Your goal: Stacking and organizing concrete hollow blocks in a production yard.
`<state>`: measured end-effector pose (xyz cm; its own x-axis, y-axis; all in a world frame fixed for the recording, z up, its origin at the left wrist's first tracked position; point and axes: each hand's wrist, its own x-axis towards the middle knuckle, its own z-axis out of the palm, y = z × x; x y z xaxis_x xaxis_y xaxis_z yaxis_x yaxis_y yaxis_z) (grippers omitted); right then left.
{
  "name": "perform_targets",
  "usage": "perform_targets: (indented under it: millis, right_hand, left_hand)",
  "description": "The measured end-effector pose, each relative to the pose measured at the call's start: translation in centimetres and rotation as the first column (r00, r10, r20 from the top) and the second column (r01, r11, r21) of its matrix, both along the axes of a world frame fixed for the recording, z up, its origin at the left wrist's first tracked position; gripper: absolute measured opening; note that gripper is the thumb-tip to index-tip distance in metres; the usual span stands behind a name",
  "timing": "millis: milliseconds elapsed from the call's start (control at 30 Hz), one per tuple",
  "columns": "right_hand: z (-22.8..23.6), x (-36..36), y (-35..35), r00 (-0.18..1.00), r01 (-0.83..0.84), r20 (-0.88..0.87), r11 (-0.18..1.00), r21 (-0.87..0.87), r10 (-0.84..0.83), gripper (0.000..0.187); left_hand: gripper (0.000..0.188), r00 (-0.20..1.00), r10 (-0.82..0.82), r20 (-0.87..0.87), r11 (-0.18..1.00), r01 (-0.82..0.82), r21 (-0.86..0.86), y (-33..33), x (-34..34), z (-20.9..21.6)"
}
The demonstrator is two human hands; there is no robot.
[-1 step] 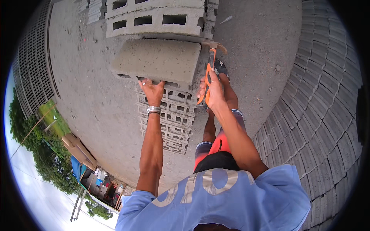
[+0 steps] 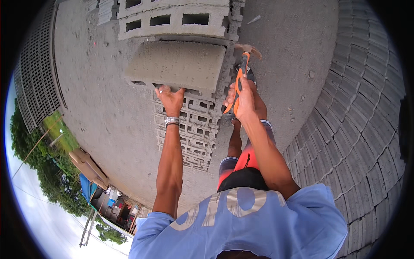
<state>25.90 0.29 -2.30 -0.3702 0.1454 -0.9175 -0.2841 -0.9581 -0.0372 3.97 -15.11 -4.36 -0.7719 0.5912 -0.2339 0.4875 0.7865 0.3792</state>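
A grey hollow concrete block (image 2: 177, 65) lies tilted on top of a stack of hollow blocks (image 2: 196, 129), its broad smooth face toward me. My left hand (image 2: 170, 100) grips its near lower edge, with thumb and fingers spread at the hollows; a metal watch is on that wrist. In my right hand (image 2: 243, 100) is a hammer (image 2: 239, 82) with an orange and black handle, the fingers wrapped round the grip. The rusty hammer head (image 2: 249, 48) stands just right of the block's far right corner, apart from it.
More hollow blocks (image 2: 172, 23) are stacked beyond the tilted one. Rows of stacked blocks (image 2: 358, 129) line the right side. At far left stands another wall of hollow blocks (image 2: 36, 69), with dusty ground (image 2: 103, 86) between. My legs and shoe are right of the near stack.
My right hand has moved the hammer a little to the right, away from the block's corner. My left hand keeps its hold, and the block has barely shifted.
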Motion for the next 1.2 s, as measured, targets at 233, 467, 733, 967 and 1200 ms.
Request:
perform_targets:
  millis: [233, 467, 733, 967, 1200]
  right_hand:
    - [0.7, 2.8, 2.3, 0.869, 0.414, 0.207, 0.89, 0.19, -0.448, 0.054]
    - [-0.1, 0.3, -0.2, 0.998, -0.059, 0.021, 0.998, 0.011, 0.059, 0.05]
    - [2.3, 7.4, 3.8, 0.924, -0.308, 0.358, 0.819, 0.483, 0.136, 0.045]
    - [6.7, -7.0, 16.0, 0.572, -0.737, 0.817, -0.483, 0.473, -0.072, 0.035]
    - [4.4, -15.6, 20.9, 0.654, -0.567, 0.731, -0.767, 0.301, -0.196, 0.03]
  left_hand:
    - [0.056, 0.999, -0.011, -0.032, 0.996, 0.008, -0.089, 0.8, 0.4, 1.5]
    - [0.056, 0.998, 0.047, 0.035, 0.996, -0.044, -0.08, 0.2, 0.1, 1.0]
    - [0.056, 0.999, 0.034, -0.011, 0.99, -0.035, -0.133, 3.0, 0.3, 2.6]
    - [0.061, 0.987, 0.002, -0.163, 0.968, -0.042, -0.246, 10.0, -2.8, 5.9]
    - [0.062, 0.986, -0.106, -0.13, 0.981, 0.082, -0.178, 12.4, -4.0, 6.5]
